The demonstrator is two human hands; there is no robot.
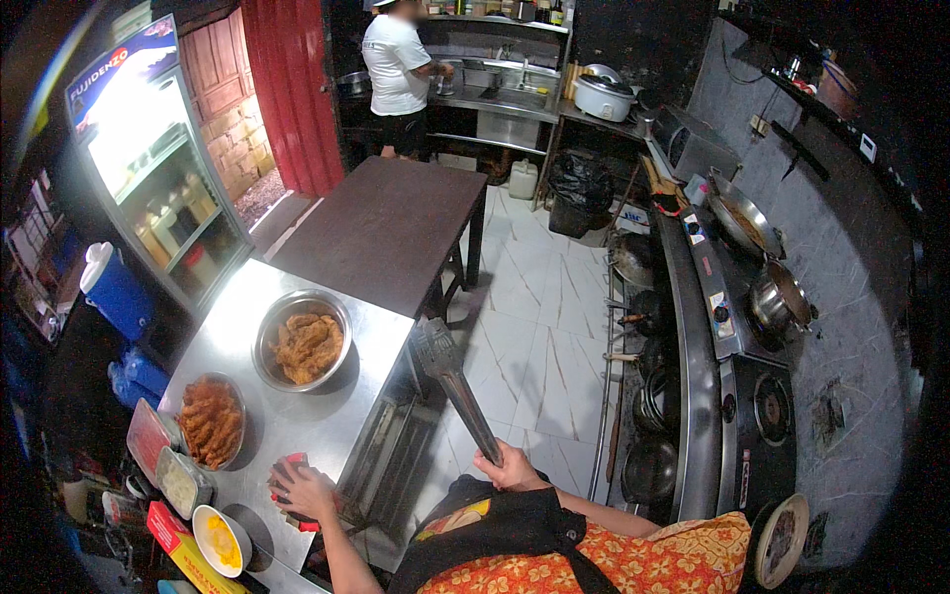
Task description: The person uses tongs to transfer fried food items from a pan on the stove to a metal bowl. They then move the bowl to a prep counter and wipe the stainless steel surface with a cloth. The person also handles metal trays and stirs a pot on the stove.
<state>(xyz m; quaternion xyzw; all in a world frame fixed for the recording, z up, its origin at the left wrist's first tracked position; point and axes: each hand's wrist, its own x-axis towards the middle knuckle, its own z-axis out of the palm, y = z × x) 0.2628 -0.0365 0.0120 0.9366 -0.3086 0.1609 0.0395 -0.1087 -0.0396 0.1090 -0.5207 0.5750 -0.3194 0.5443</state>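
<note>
Gripped at the handle end, the tongs point(457, 381) stand in the right hand point(513, 467), whose fingers are wrapped fully round the two arms; the flat tips point up and away over the floor, beside the steel table point(297, 421). The left hand point(305, 492) lies palm down, fingers spread, on a small red thing point(294, 465) at the table's near edge; whether it grasps it or only presses on it I cannot tell, since the hand covers most of it.

From the left: a blue jug point(114, 289) stands below a glass-door fridge point(153, 168). On the table are small tubs point(168, 460), a yellow-filled bowl point(220, 540), a metal bowl of reddish fried pieces point(210, 421) and, farther back, a larger bowl of paler fried pieces point(305, 342). Beyond it is a dark wooden table point(386, 228), and past that a person in a white shirt point(394, 64) stands at a sink. To the right runs a stove point(737, 327) with a wok point(744, 220) and a pot point(780, 297) on it.

The tongs look like stiff, light metal, probably springy, so they should be held well back on the arms, as now. They may be slippery if greasy.
</note>
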